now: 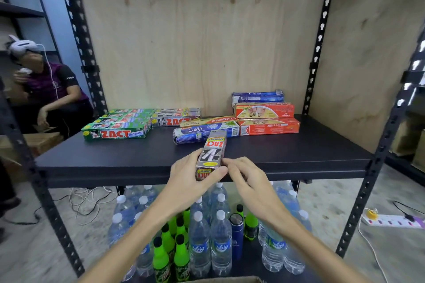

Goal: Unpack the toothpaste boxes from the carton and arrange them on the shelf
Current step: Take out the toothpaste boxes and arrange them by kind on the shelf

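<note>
Your left grip [193, 174] was wrapped around the near end of a grey ZACT Smokers box [212, 153], thumb across its front and fingers behind, holding it above the front edge of the dark shelf [299, 156] with its far end pointing toward the back panel. Your right grip [247, 176] was beside it, its curled fingertips [226, 163] touching the box's right edge.

On the shelf you had green ZACT Whitening boxes [117, 130] lined up at the left, more grey ZACT boxes [174, 117] just right of them, a Safi box [207, 133] directly beyond the held one, and red Colgate boxes [268, 119] stacked at the right with another Safi box [257, 96] on top. Water bottles [207, 236] and green bottles [170, 243] stood below. The carton's rim [220, 280] showed at the bottom edge.
</note>
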A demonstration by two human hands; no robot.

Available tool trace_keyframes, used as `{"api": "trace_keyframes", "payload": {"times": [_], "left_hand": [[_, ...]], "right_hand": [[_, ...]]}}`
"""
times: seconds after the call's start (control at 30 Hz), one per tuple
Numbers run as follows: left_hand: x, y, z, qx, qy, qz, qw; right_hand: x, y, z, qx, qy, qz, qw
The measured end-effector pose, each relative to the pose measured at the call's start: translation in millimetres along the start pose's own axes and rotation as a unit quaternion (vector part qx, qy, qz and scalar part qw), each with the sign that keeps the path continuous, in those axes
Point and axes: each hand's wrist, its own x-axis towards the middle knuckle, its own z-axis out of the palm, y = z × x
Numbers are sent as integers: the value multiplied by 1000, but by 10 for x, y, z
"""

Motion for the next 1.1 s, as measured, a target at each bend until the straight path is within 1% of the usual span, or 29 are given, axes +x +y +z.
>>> {"api": "trace_keyframes", "payload": {"times": [0.07,0.1,0.17,0.23,0.3,0.37,0.4,0.5,0.63,0.73,0.83,0.93,1.1], "left_hand": [[75,-78,-111,90,-14,-17,996],[113,-114,-176,107,-27,-24,994],[204,-158,-342,96,-77,-22,992],[307,-233,-532,78,-136,-19,987],[399,-344,-702,42,-157,-28,986],[426,-439,-780,34,-137,-33,989],[414,-480,-793,41,-112,-31,992],[360,-576,-810,34,-23,-14,999],[499,-688,-1050,-1,16,-2,1000],[820,-828,-1286,1,51,2,999],[1206,-1037,-1447,15,70,3,997],[1553,-1298,-1543,15,87,-24,996],[1902,-1710,-1544,31,66,-71,995]], "right_hand": [[71,35,-15,-1,-5,-9,1000],[121,56,-27,-11,0,-19,1000],[270,77,-76,-38,37,-35,998],[466,124,-160,-83,61,-30,994],[662,191,-266,-128,28,18,991],[829,247,-347,-167,-21,61,984],[890,274,-368,-186,-40,68,979],[995,297,-380,-197,-69,59,976],[1183,180,-342,-156,-47,25,986],[1504,33,-233,-157,-21,-4,987],[1988,-9,-52,-170,-22,-14,985],[2473,92,185,-161,-54,-5,986],[2856,388,531,-165,-88,12,982]]}}
